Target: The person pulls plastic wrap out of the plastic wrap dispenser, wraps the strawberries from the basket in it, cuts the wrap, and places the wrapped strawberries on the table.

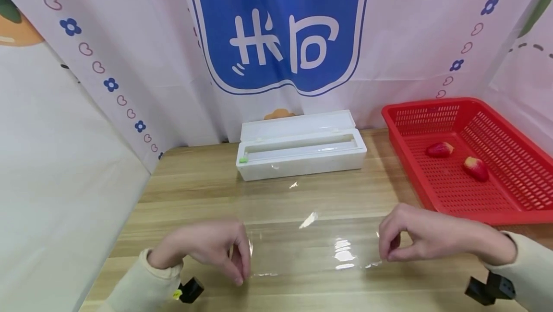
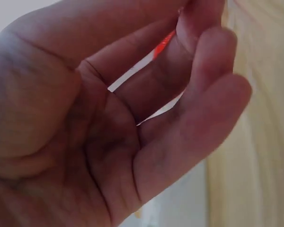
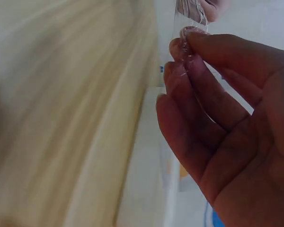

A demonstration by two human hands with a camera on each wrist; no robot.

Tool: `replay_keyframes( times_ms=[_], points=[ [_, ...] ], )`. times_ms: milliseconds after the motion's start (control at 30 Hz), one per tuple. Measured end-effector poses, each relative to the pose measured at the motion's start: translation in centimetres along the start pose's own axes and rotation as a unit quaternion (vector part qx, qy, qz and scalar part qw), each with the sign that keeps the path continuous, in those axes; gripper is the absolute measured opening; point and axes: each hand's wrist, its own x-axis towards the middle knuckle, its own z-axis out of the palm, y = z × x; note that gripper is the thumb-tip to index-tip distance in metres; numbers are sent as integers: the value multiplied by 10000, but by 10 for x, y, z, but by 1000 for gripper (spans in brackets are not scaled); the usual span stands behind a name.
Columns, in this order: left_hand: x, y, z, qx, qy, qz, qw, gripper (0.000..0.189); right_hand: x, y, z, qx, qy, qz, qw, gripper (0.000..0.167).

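Note:
A sheet of clear cling film [image 1: 344,250] is stretched between both hands, low over the wooden table in the head view. My left hand [image 1: 216,246] pinches its near left corner between thumb and fingertips. At the near right corner, the right hand [image 1: 425,235] does the same; bunched film [image 3: 191,13] shows at its fingertips in the right wrist view. Behind them stands a long white cling film box [image 1: 302,169], lid tipped back, with a green slider [image 1: 243,160] at its left end. Glints run towards the box, but I cannot tell whether the film joins it.
To the right is a red plastic basket [image 1: 410,170] holding two red fruits [image 1: 439,149] with yellowish ends. A printed white cloth [image 1: 160,62] hangs behind the wooden table [image 1: 190,168]. Dark wrist-camera mounts [image 1: 490,287] sit below the sleeves.

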Motion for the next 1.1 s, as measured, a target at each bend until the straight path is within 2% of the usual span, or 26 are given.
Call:
replay_keyframes(
  times_ms=[133,367,467,733,933,1100],
  points=[
    [8,-13,13,-74,-34,-103,9999,5,-1,8,13,-112,-86,279,9995,24],
    [22,-28,31,-61,-95,-840,9964,8,-1,19,25,-427,-153,404,9982,24],
    [25,-31,36,92,8,-1038,9946,10,0,23,32,-691,-50,389,9968,25],
    [35,-32,45,422,609,-1610,9842,17,-2,35,47,-1344,257,330,9900,22],
    [34,-29,51,694,664,-1848,9781,23,-4,40,52,-1518,271,374,9873,23],
    [31,-27,56,930,693,-1816,9765,22,-7,41,53,-1449,279,448,9880,25]
  ],
)
